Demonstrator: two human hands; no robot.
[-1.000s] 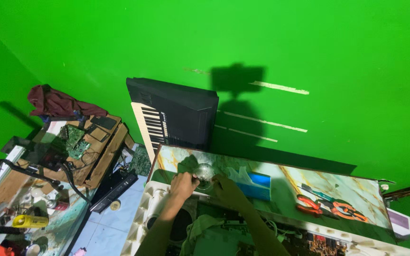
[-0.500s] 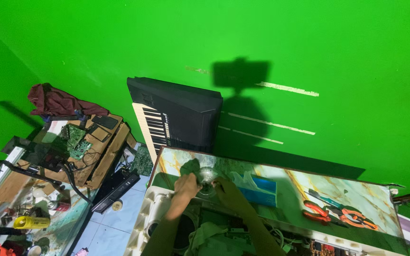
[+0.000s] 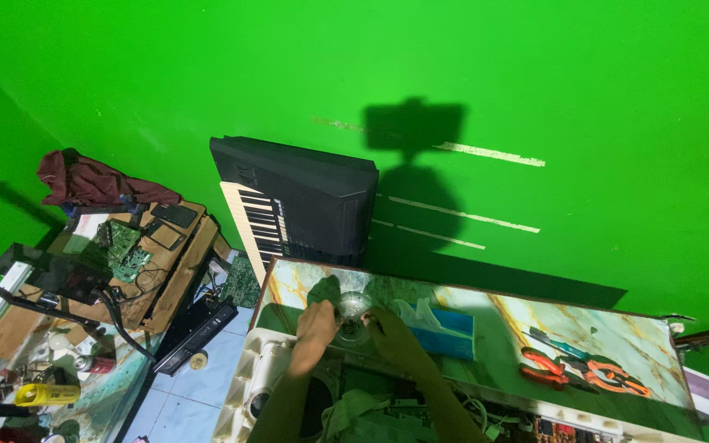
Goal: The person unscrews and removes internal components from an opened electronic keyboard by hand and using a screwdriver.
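Both hands met over a small clear glass bulb [image 3: 353,316] at the near edge of the marble-patterned tabletop [image 3: 486,316]. The left hand [image 3: 315,324] gripped its left side, the right hand [image 3: 391,335] its right. A blue tissue box [image 3: 445,332] sat just beside, orange-handled pliers [image 3: 584,369] well apart.

2 hands [image 3: 354,328] on clear bulb [image 3: 353,316] — marbled table [image 3: 486,316]

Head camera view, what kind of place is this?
Probably a home electronics repair workshop: bare circuit boards lie on a cluttered bench, orange-handled pliers rest on the marble-patterned table, and a keyboard leans against the green wall.
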